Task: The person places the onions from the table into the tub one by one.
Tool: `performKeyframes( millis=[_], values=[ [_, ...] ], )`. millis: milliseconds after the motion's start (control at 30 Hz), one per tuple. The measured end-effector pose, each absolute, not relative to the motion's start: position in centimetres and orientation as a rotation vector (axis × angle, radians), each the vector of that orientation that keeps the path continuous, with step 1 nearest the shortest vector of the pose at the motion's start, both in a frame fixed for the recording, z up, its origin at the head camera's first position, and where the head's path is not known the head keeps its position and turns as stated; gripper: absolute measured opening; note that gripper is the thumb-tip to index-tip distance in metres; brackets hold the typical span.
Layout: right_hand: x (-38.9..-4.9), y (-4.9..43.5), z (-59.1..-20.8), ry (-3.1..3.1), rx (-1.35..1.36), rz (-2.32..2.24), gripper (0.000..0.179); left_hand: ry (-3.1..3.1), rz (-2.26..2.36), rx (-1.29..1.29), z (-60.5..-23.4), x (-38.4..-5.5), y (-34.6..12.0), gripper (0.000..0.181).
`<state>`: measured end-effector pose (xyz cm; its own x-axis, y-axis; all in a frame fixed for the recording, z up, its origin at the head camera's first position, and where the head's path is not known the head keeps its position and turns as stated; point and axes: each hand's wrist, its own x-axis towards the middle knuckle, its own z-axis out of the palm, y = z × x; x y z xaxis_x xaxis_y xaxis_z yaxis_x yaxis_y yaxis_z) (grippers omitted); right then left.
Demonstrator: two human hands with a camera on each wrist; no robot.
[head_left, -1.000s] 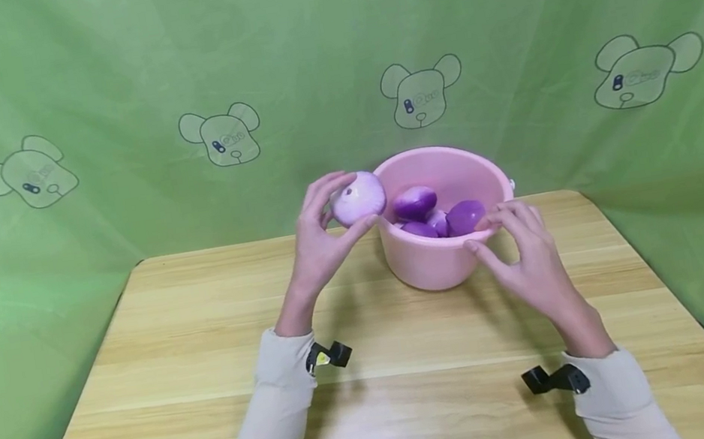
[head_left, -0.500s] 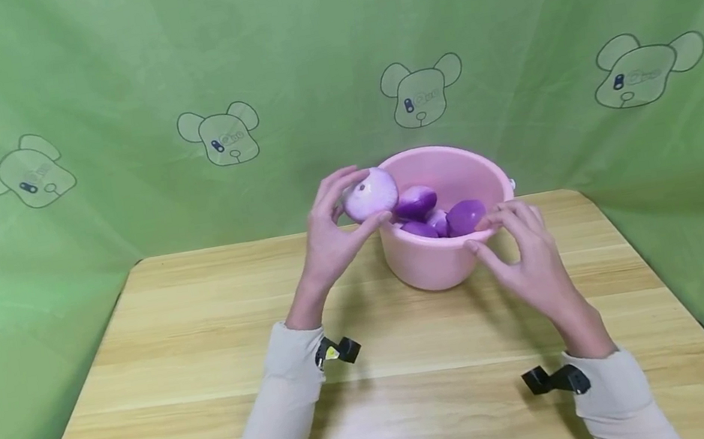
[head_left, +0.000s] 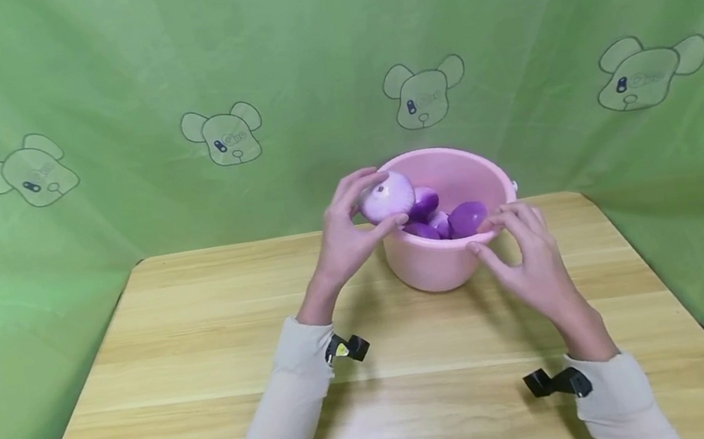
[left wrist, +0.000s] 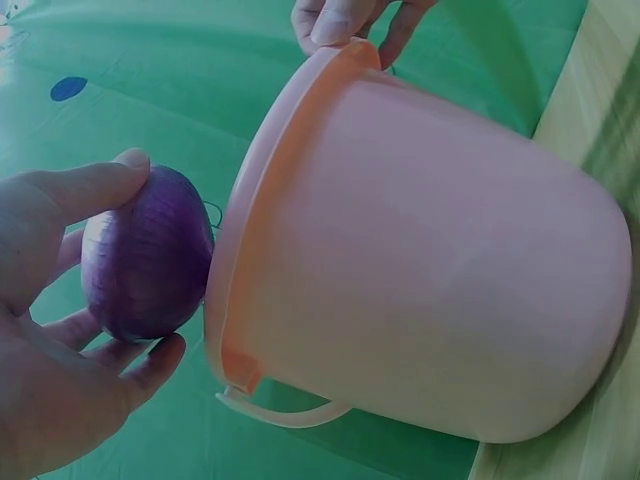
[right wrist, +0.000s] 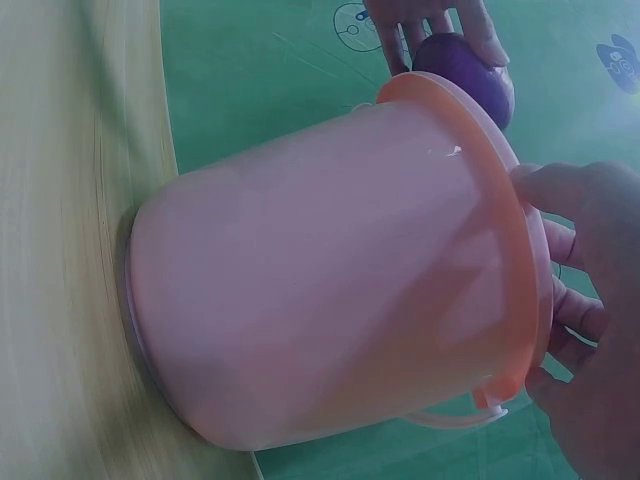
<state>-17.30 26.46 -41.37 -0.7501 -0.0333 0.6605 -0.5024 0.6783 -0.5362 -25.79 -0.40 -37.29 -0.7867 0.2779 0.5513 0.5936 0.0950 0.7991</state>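
A purple onion (head_left: 390,197) is in my left hand (head_left: 343,240), thumb below and fingers over its top in the head view. It hangs right at the left rim of a pink bucket (head_left: 431,268). In the left wrist view the onion (left wrist: 150,255) shows dark purple beside the bucket's rim. Inside the bucket lie several more purple onions (head_left: 466,219). My right hand (head_left: 536,264) pinches the near right rim, thumb outside and fingers over the inner edge. The right wrist view shows that grip on the bucket (right wrist: 330,270), its fingertips partly hidden behind the rim.
The bucket stands upright toward the back of a light wooden table (head_left: 207,347). Its white handle (left wrist: 290,412) hangs at the side. A green curtain (head_left: 299,45) with bear-head outlines rises behind the table and along both sides.
My left hand has carried the onion to the right, from beside the bucket to over its left rim. My right hand and the bucket have stayed in place.
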Motion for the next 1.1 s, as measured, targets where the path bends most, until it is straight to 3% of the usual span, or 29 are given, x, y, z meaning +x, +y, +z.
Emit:
performKeyframes(
  millis=[1100],
  values=[
    [-17.1,26.6,-41.1,-2.264,0.418,0.968,0.032,-2.294,-1.553,-0.992,-36.9,-26.4,2.2,0.051]
  ],
)
